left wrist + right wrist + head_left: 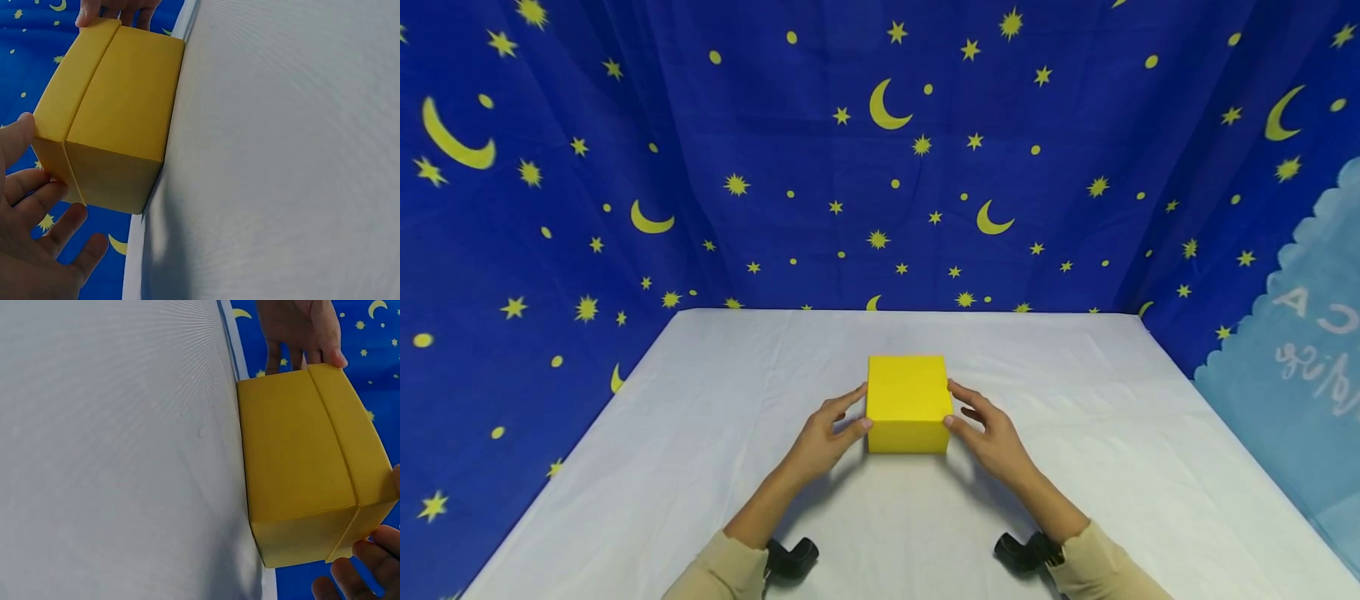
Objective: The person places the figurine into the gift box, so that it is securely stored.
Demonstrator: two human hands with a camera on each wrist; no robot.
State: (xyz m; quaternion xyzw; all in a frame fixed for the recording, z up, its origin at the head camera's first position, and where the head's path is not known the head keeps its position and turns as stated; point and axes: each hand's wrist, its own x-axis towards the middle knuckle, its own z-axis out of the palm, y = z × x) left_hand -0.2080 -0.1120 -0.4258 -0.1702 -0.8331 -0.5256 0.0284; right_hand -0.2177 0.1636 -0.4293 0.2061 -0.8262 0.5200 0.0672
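A yellow lidded box (908, 396) sits on the white cloth, its lid (76, 81) on and covering its upper part. My left hand (822, 440) touches the box's left side. Its thumb lies at the lid's front corner and its fingertips against the side, with the outer fingers spread away in the left wrist view. On the opposite side my right hand (1000, 442) touches the lid likewise, thumb near the front corner and fingers farther back. Both hands' fingers look fairly straight. What is inside the box is hidden.
White cloth (1120, 467) covers the table. A blue curtain (790, 150) with yellow moons and stars hangs behind and to the sides. At the right edge hangs a light blue panel (1277, 417) with white lettering. Black wrist-camera mounts (793, 560) show below both forearms.
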